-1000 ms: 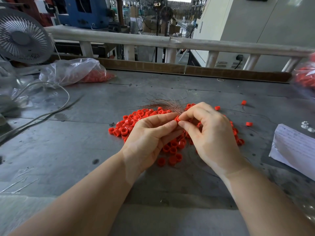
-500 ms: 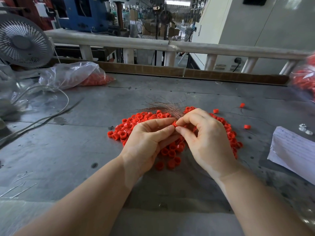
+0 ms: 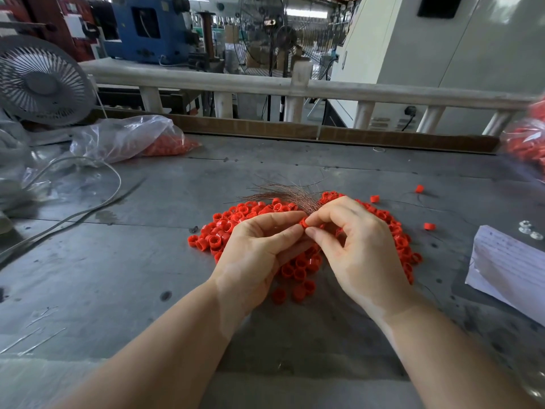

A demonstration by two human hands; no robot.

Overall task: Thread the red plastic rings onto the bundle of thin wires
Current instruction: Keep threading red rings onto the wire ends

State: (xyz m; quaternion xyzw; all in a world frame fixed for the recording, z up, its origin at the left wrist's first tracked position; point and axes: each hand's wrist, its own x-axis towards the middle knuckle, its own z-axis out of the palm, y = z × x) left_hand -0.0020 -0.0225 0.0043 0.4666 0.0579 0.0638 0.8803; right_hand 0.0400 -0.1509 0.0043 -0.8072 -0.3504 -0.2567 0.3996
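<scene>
Fingertips [image 3: 313,231] of the right hand [image 3: 364,255] pinch one red ring [image 3: 304,222] between thumb and forefinger, clamped on its rim. Left hand [image 3: 259,252]: fingers curled together around the wire bundle [image 3: 290,196], gripping it just below where the strands fan out, so the loose ends point away from the person and the ring can meet the stalk squarely.

Ring: held at the junction of both hands, touching the left forefinger; whether the wires already pass through its bore cannot be told.

Wire bundle: thin coppery strands, splayed beyond the grip, lying over the far edge of the heap.

Loose rings [image 3: 224,228]: a spread heap directly beneath both hands (judged to be kept there for a short reach), with a few strays [image 3: 429,226] to the right.

Table [image 3: 124,276]: grey, scuffed.

Periphery: plastic bag of rings [image 3: 132,140] far left; paper sheet [image 3: 507,264] at right; fan [image 3: 41,84] at left rear.
</scene>
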